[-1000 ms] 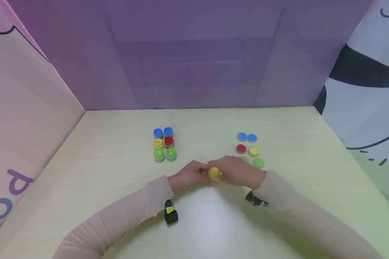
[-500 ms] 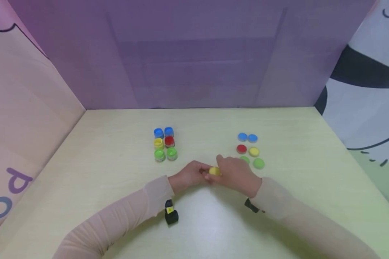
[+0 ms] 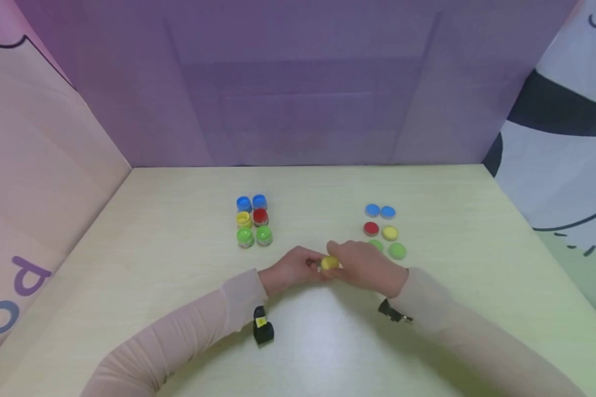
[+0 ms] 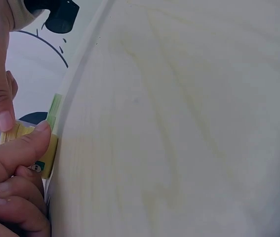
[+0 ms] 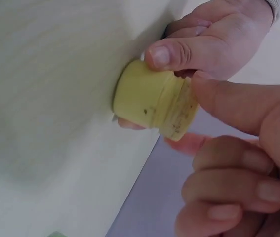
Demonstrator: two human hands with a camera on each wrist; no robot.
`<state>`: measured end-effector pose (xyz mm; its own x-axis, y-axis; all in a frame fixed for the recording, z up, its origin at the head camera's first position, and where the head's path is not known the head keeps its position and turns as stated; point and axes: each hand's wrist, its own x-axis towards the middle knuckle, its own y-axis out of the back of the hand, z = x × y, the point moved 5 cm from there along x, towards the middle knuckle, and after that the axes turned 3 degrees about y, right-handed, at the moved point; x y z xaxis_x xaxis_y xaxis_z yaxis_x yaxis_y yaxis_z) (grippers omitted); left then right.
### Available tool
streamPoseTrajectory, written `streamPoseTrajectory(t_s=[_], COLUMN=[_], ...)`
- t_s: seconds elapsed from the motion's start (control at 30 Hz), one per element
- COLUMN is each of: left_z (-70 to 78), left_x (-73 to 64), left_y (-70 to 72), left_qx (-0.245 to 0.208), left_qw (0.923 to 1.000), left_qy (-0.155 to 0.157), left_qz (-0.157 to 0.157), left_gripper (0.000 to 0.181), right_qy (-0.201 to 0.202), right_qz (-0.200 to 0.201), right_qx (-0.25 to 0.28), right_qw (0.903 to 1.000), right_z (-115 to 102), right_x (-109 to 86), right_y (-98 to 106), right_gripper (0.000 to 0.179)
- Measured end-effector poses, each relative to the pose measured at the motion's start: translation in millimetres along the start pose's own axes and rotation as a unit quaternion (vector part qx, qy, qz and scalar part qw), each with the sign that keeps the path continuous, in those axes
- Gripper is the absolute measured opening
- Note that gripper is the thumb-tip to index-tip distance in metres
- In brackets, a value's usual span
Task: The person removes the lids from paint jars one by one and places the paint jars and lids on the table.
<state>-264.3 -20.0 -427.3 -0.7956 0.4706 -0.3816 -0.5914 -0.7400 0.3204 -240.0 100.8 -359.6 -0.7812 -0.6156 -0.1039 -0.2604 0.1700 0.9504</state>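
A small yellow jar (image 5: 136, 94) is held between both hands above the near middle of the table. My left hand (image 3: 294, 268) grips the jar's body, its thumb pressed along the side in the left wrist view. With thumb and forefinger, my right hand (image 3: 370, 266) pinches the yellow lid (image 5: 179, 113) on the jar's end; its other fingers are curled. Dark specks mark the lid's rim. In the head view only the yellow lid's top shows between the hands, and the jar's body is mostly hidden.
Left of centre stand several small jars in two columns: blue (image 3: 244, 204), yellow (image 3: 244, 220), red (image 3: 260, 216) and green (image 3: 264, 236). On the right lie flat discs, blue (image 3: 372, 210), red (image 3: 371, 229), yellow (image 3: 390, 233) and green (image 3: 397, 251). A purple wall (image 3: 303, 110) closes the back.
The right hand's fingers loosened and spread around the lid half a second ago, and now they have closed on it again. The left hand and the jar have stayed almost in place.
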Motion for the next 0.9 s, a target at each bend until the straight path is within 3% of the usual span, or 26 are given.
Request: streamPoseTrajectory(t_s=[0.2,0.4,0.47,0.7,0.9], left_z=[1.5,2.1,1.8,-1.5,-0.4], left_x=[-1.8,-3.3,-2.6,0.2,-0.6], left_y=[-1.1,-0.9,-0.7,-0.3,-0.1], left_qx=[-0.009,-0.010,-0.009,-0.006,0.002], left_qw=[0.9999,0.9999,0.9999,1.0000,1.0000], left_qy=[-0.003,0.002,0.002,0.002,0.001], left_qz=[-0.009,-0.011,-0.009,-0.005,-0.005], left_gripper=[0.034,0.037,0.036,0.031,0.031], right_qy=[0.024,0.071,0.068,-0.050,-0.083], right_qz=[-0.023,-0.019,-0.015,0.010,0.030], right_qx=[0.025,0.032,0.029,-0.024,-0.060], right_qw=[0.9991,0.9968,0.9972,0.9984,0.9943], right_z=[4.2,3.5,3.0,0.2,-1.2], right_x=[0.2,-2.5,-2.4,3.4,3.9], right_y=[1.6,4.9,4.6,0.4,-1.7], right_gripper=[0.015,0.029,0.030,0.035,0.043])
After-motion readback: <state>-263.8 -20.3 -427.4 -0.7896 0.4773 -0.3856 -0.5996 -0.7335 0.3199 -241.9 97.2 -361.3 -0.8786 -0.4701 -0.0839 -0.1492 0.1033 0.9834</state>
